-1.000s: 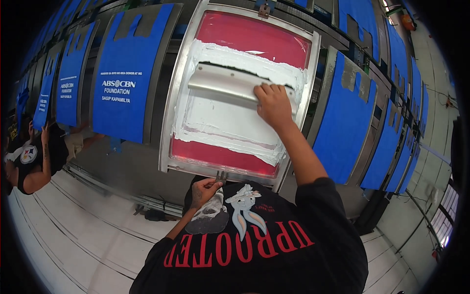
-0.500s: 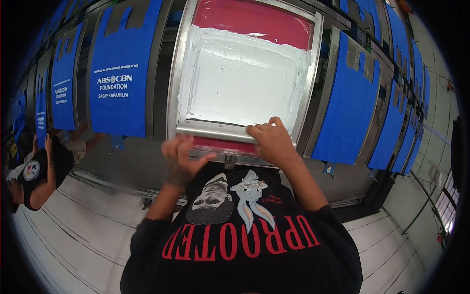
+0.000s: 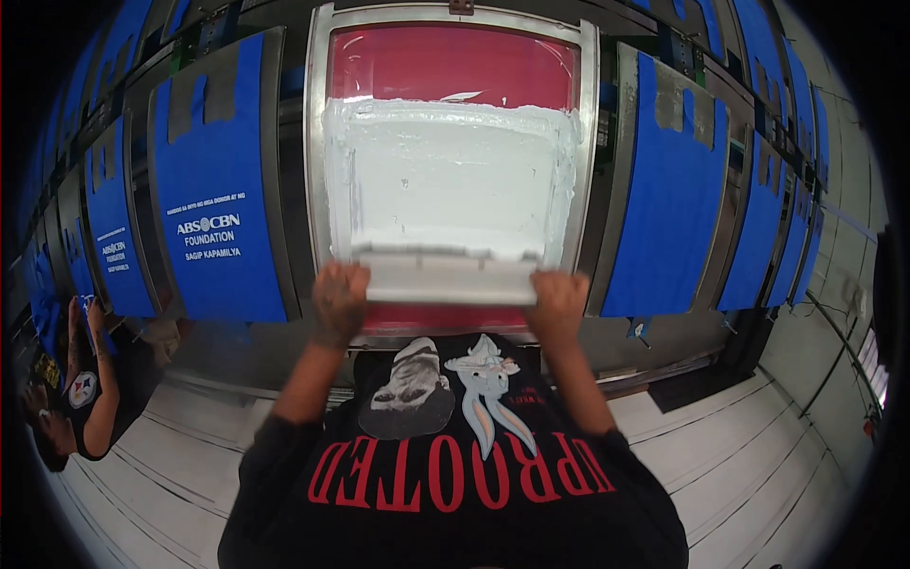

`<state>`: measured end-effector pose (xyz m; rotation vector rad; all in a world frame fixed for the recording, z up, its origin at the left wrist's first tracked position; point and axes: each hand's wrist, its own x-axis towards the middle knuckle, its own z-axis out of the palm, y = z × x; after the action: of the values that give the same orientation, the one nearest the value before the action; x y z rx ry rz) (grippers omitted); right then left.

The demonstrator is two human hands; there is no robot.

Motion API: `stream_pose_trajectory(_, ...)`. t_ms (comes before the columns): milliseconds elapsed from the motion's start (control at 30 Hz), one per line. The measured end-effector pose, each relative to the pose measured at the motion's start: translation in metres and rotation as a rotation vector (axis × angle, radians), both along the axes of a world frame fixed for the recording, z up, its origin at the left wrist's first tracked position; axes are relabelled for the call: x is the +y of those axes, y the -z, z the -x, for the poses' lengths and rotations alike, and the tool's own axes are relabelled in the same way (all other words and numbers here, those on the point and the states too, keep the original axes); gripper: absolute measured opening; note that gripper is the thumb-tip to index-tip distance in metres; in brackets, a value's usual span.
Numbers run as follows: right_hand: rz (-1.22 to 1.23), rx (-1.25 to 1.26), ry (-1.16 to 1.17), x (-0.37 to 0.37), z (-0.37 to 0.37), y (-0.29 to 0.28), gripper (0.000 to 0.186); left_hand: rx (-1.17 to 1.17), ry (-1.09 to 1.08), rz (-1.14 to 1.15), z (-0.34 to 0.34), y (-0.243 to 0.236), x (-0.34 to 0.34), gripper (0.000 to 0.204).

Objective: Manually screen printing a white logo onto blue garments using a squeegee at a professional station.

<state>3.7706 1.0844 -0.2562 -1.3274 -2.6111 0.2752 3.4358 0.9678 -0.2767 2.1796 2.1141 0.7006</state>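
Observation:
In front of me lies a screen printing frame (image 3: 590, 142) with metal sides and red mesh (image 3: 455, 59) at its far and near ends. White ink (image 3: 464, 180) covers most of the mesh, thick at its edges. A metal squeegee (image 3: 445, 278), smeared by motion, lies across the near part of the screen. My left hand (image 3: 338, 299) is closed round its left end, and my right hand (image 3: 558, 296) grips the right end. The squeegee's blade edge and whatever is under the screen are hidden.
Blue cut-out bag pieces (image 3: 210, 190) lie on metal boards to the left, some with white print. More plain blue pieces (image 3: 673, 199) line the right side. At the far left, another person (image 3: 85, 379) handles a blue piece. A pale plank floor (image 3: 161, 465) lies below.
My left hand, off the squeegee before, has taken hold of its left end. My right hand has shifted to the right end. The whole view has shifted, and the frame now looks straighter.

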Motion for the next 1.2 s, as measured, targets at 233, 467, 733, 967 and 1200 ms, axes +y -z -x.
stream_pose_trajectory(233, 0.076, -0.279, 0.067, 0.17, 0.082, -0.051, 0.025, -0.097, 0.009, 0.329, 0.064, -0.041, 0.176, 0.016)
stream_pose_trajectory(467, 0.05, -0.039, -0.015, -0.002, 0.005, -0.033, 0.032, 0.032, 0.012, 0.163, 0.0, -0.004, -0.027, 0.006)
stream_pose_trajectory(733, -0.196, -0.074, 0.005, 0.137, 0.056, -0.004, 0.027, 0.124, -0.005, -0.055, 0.053, 0.009, 0.122, 0.019)
stream_pose_trajectory(967, -0.123, -0.115, -0.051, 0.086, 0.044, -0.049, 0.028, -0.026, 0.068, 0.094, 0.053, -0.007, 0.067, 0.026)
stream_pose_trajectory(1200, 0.054, -0.05, 0.041, 0.004, 0.009, -0.016, 0.03, -0.002, -0.008, 0.062, 0.0, -0.004, -0.006, 0.011)
